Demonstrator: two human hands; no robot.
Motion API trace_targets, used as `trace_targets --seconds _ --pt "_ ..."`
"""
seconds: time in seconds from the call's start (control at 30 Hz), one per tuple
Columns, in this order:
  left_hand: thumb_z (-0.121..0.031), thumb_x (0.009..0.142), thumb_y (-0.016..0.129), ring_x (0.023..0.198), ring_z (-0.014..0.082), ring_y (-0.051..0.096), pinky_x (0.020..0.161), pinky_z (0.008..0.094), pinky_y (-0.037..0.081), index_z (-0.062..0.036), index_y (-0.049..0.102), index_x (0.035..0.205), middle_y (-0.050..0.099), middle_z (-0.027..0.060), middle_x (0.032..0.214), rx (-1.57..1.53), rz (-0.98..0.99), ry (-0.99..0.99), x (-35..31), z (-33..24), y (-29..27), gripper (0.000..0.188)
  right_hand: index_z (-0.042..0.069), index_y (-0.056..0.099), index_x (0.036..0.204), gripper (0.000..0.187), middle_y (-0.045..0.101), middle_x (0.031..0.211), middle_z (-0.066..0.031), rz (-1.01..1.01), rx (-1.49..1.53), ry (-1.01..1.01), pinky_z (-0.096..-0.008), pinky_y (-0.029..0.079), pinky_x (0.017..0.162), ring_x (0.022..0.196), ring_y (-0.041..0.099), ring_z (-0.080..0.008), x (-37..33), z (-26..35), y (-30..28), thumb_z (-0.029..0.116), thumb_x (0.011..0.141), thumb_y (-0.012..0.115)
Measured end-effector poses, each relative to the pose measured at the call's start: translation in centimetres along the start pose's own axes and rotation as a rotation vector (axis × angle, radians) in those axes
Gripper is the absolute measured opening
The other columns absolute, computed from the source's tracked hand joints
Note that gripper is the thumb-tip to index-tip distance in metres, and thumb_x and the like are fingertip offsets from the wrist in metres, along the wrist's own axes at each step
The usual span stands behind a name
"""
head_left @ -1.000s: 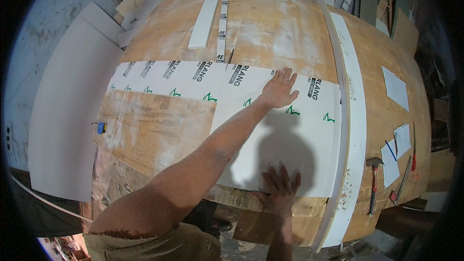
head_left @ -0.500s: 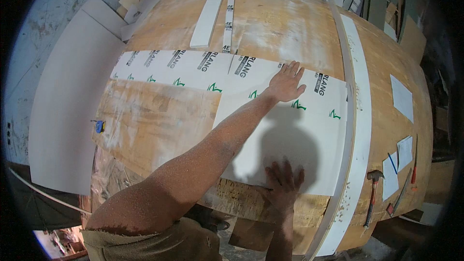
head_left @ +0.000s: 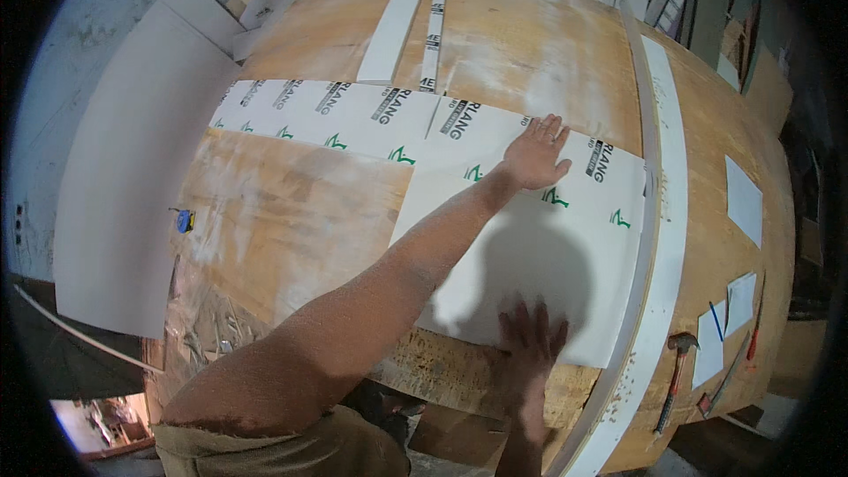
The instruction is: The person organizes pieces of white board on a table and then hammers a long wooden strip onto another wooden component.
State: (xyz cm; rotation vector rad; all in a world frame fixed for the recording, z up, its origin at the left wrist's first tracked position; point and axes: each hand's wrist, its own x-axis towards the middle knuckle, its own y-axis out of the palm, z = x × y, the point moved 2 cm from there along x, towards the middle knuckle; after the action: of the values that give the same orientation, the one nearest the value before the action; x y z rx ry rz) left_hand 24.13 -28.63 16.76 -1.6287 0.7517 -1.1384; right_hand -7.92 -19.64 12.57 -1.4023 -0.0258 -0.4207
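A white board (head_left: 609, 274), printed with black lettering and green marks, lies flat on the large wooden worktable (head_left: 300, 212). It is L-shaped, with a narrow arm running to the left. My left hand (head_left: 537, 155) rests flat near the board's far edge, fingers stretched out. At the near edge my right hand (head_left: 532, 336) lies with its fingers spread, partly in shadow. Neither hand holds anything. The board's right side sits against a long straight raised strip (head_left: 640, 97), with a white strip (head_left: 669, 141) along its other side.
To the right lie a hammer (head_left: 678, 362), paper sheets (head_left: 744, 199), a blue pen (head_left: 716, 321) and a red-handled tool (head_left: 753, 344). A blue tape measure (head_left: 185, 221) sits at the left edge. White strips (head_left: 395, 26) lie farther back. A large white panel (head_left: 132, 168) leans at the left.
The whole view has shifted slightly, so things appear a little farther right. Both hands stay flat on the board in about the same places.
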Motion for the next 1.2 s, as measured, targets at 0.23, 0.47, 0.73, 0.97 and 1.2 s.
trace_targets --seconds 0.23,0.47,0.73,0.97,1.2 --pt "-0.043 0.094 0.032 0.142 0.0314 0.013 0.117 0.0413 0.01 0.0023 0.022 0.144 0.02 0.0216 0.151 0.002 0.0 -0.005 0.1 0.1 0.3 0.068 0.022 0.061 0.12 0.064 0.052 0.134 -0.0036 -0.094 -0.011 -0.054 -0.0593 0.016 0.109 0.131 0.04 -0.0323 -0.2 -0.6 1.4 0.057 0.066 0.069" --pt "-0.043 0.094 0.032 0.142 0.0308 0.013 0.117 0.0409 0.009 0.002 0.022 0.144 0.02 0.0211 0.151 -0.042 0.001 0.001 -0.1 0.1 0.6 0.068 0.024 0.062 0.119 0.068 0.054 0.132 -0.0022 -0.143 -0.065 -0.061 -0.0588 0.016 0.109 0.131 0.04 -0.0308 -0.4 -0.9 2.8 0.067 0.067 0.061" --pt "-0.042 0.095 0.033 0.142 0.0317 0.015 0.117 0.0415 0.01 0.0028 0.023 0.143 0.021 0.0222 0.15 0.015 -0.051 0.004 0.0 0.1 1.1 0.067 0.032 0.056 0.123 0.072 0.045 0.141 0.0046 -0.115 0.008 -0.015 -0.0609 0.015 0.11 0.136 0.033 -0.0269 -0.6 -1.2 4.1 0.043 0.055 0.075" --pt "-0.043 0.094 0.033 0.142 0.0317 0.015 0.117 0.0417 0.011 0.0028 0.023 0.143 0.021 0.0222 0.15 -0.022 -0.036 0.008 0.3 0.3 1.4 0.068 0.036 0.055 0.125 0.077 0.042 0.143 0.0068 -0.12 -0.006 0.008 -0.0601 0.016 0.111 0.136 0.032 -0.0246 -0.2 -1.7 4.9 0.04 0.051 0.078" --pt "-0.043 0.094 0.033 0.141 0.0331 0.017 0.116 0.0425 0.012 0.0032 0.025 0.143 0.023 0.0232 0.149 0.05 -0.092 0.017 1.4 0.8 2.2 0.067 0.037 0.055 0.125 0.07 0.043 0.142 0.0069 -0.141 -0.053 -0.008 -0.0598 0.016 0.11 0.135 0.035 -0.0247 0.6 -1.9 5.4 0.05 0.058 0.073"
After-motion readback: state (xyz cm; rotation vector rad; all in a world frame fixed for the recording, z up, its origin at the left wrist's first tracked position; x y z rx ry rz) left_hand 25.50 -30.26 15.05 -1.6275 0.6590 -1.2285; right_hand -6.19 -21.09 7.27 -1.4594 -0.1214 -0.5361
